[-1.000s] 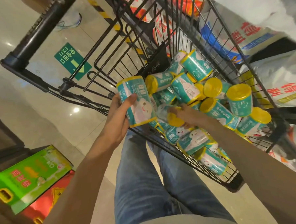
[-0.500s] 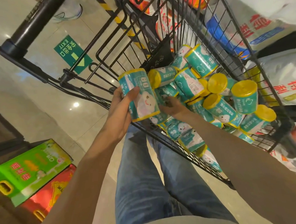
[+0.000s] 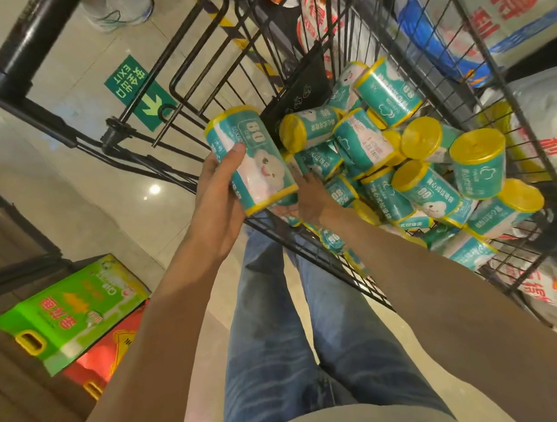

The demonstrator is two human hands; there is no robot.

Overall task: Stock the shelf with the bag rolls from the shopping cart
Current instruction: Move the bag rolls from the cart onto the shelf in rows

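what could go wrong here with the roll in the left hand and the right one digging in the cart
1. The left hand holds the held roll by its side only, with most of it sticking out past the grip, so it might slip onto the floor.
2. The right hand reaches under the loose pile of rolls. Pulling one out could topple the others.
3. Small rolls sit against the shopping cart wires and might poke through the gaps.
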